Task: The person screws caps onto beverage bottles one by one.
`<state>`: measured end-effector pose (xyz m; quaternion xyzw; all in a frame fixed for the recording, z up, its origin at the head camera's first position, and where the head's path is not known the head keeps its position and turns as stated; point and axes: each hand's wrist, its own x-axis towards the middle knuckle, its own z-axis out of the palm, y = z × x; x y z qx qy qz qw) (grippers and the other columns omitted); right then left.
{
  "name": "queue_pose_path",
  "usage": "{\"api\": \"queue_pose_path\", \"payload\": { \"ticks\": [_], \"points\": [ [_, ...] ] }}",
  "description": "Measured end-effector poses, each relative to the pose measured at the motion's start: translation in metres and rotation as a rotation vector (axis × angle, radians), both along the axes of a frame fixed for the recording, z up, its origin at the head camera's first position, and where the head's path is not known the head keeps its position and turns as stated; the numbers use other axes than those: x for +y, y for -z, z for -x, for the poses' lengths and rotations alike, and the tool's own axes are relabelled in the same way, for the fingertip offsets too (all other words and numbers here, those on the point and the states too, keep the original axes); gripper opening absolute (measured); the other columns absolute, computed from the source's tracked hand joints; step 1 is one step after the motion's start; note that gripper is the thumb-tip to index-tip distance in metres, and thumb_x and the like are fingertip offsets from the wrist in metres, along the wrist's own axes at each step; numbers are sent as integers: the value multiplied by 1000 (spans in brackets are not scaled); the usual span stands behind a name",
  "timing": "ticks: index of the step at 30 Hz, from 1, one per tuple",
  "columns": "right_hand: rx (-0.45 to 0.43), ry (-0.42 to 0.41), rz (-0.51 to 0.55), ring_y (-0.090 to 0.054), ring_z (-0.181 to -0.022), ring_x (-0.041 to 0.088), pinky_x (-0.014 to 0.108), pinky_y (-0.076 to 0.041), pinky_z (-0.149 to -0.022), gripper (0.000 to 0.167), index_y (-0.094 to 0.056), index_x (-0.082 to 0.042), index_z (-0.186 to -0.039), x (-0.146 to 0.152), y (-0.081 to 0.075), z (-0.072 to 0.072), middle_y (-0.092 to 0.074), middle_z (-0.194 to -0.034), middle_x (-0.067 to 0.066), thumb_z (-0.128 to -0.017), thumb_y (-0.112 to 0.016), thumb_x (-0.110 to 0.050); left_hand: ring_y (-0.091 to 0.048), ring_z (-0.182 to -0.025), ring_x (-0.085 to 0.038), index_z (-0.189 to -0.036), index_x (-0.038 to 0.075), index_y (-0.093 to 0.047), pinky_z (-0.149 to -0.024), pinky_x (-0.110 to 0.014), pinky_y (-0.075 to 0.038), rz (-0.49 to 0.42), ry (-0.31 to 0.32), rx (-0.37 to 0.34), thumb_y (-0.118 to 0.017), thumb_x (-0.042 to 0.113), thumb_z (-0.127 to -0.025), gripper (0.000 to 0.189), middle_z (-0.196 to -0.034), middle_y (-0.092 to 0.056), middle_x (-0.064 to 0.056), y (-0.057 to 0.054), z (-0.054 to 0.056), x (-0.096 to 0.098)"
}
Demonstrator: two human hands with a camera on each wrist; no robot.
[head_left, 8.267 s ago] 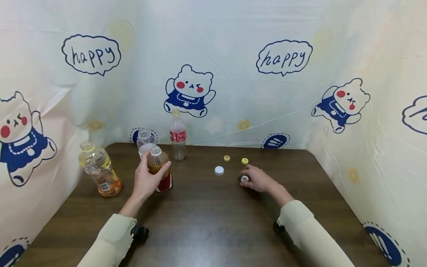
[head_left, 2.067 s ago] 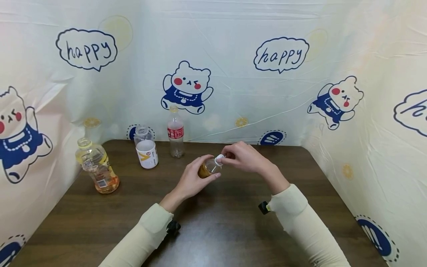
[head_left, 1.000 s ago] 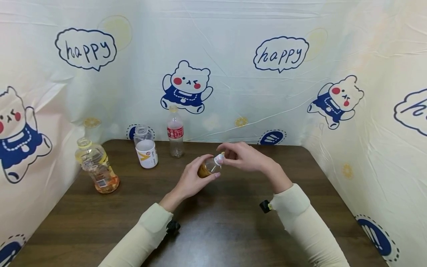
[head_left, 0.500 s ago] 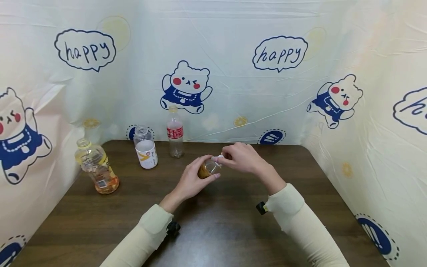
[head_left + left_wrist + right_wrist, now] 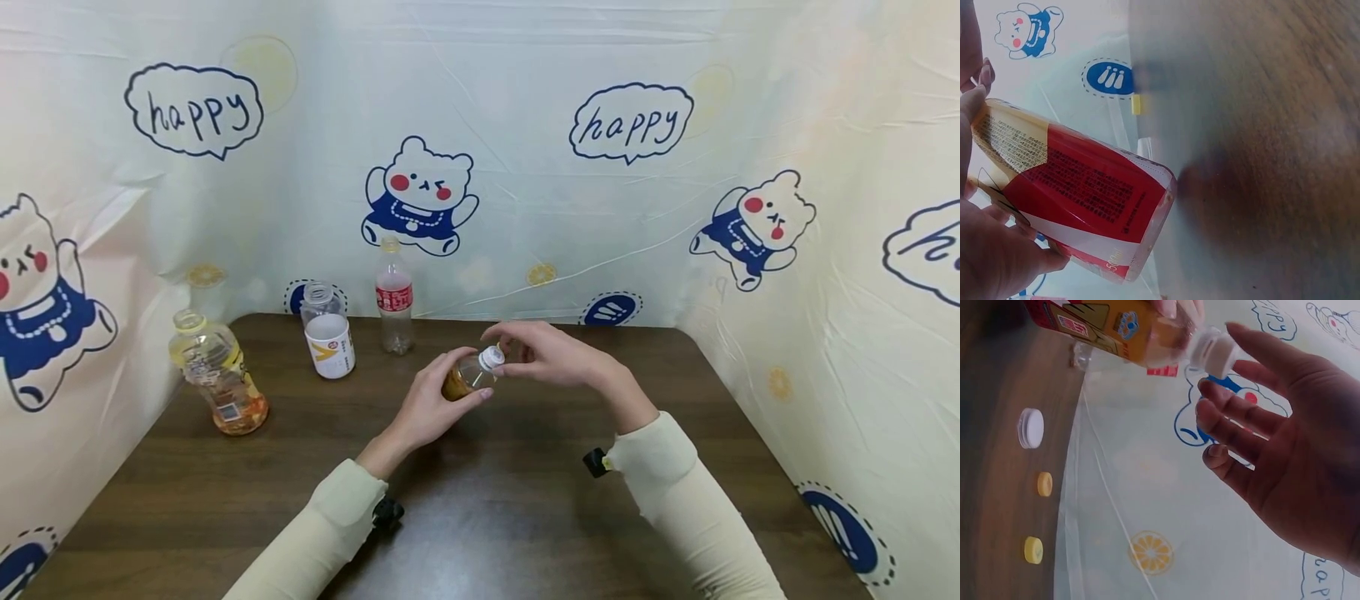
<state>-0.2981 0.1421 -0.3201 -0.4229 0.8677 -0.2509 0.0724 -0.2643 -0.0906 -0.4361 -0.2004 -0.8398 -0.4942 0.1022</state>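
Note:
My left hand grips a bottle of amber drink around its body, holding it tilted above the table. Its red and cream label faces the left wrist view. A white cap sits on the bottle's neck. Around this cap my right hand hovers with fingers spread and loosely bent. The thumb is right beside the cap in the right wrist view; whether it touches cannot be told. A white cap, an orange cap and a yellow cap lie on the table.
Three uncapped bottles stand on the wooden table: a yellow-labelled one at the left, a white-labelled one and a red-labelled one near the back. A printed curtain hangs behind the table.
Earlier, my right hand took a white cap off the table; my left hand carried the bottle rightward. Half a second ago my right fingers pinched the cap on the neck; now they are spread.

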Motion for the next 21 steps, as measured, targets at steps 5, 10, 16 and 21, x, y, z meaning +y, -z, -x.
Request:
{"api": "queue_pose_path", "payload": {
  "ticks": [5,10,16,21],
  "points": [
    [46,3,5,-62,-79,15,29,-57,-72,29,-66,-15,-125,-6,4,0,-68,-96,-3,-98,-71,-26,-61,-115,-32,-142,29,-53,-91,-46,-56,-3,6,2,-79,50,-87,64,-132,-61,-6,1,0,0],
    [194,139,-63,-56,-66,13,29,-51,-61,25,-71,-18,-102,-14,8,-1,-63,-75,-7,-99,-67,-43,-61,-115,-30,-143,28,-53,-92,-45,-57,-3,8,2,-80,49,-87,65,-133,-60,-5,1,0,0],
    [321,251,-143,-53,-60,12,30,-46,-55,43,-72,-23,-84,-17,9,-2,-57,-63,-9,-99,-56,-60,-60,-113,-20,-143,30,-52,-92,-43,-57,3,-8,7,-80,49,-87,66,-130,-60,4,0,-1,0],
    [214,176,-71,-58,-76,11,30,-52,-67,37,-71,-20,-118,-10,2,-2,-66,-92,-8,-100,-61,-51,-60,-113,-20,-143,29,-53,-91,-45,-57,9,-14,1,-80,50,-87,66,-130,-60,3,0,0,-1]
  ]
}}
